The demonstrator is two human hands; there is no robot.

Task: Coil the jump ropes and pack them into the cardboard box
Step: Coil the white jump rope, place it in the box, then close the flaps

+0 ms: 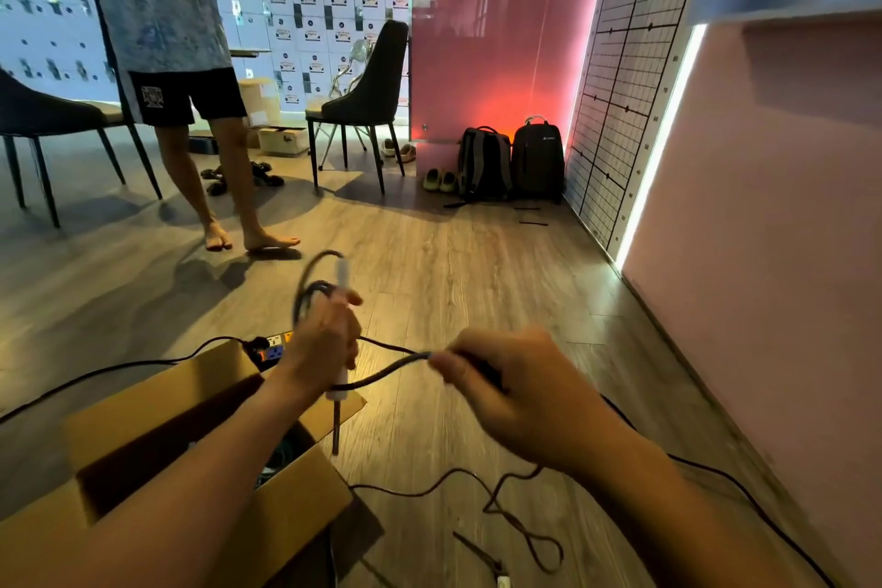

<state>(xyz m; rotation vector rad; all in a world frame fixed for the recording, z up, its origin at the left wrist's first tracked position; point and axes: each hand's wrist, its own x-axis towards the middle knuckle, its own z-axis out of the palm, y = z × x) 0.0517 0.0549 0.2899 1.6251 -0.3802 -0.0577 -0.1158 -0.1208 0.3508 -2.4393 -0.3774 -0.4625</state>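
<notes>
taut, rope (391, 365) between both grips

L hand (327, 339) up at mid-frame, fingers curled round white plastic handle (342, 275) + loops of thin black jump rope (386, 372). R hand (501, 377) just beside, fingertips pinching same rope; motion-blurred. L forearm (191, 468), R forearm (644, 482) bare, reaching fwd.

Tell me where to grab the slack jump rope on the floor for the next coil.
Probably the plain stretch of slack rope nearest the cardboard box, pinched from above with the right hand. It lies single and flat there; farther right it crosses itself in a loop, which would drag a tangle up.
</notes>
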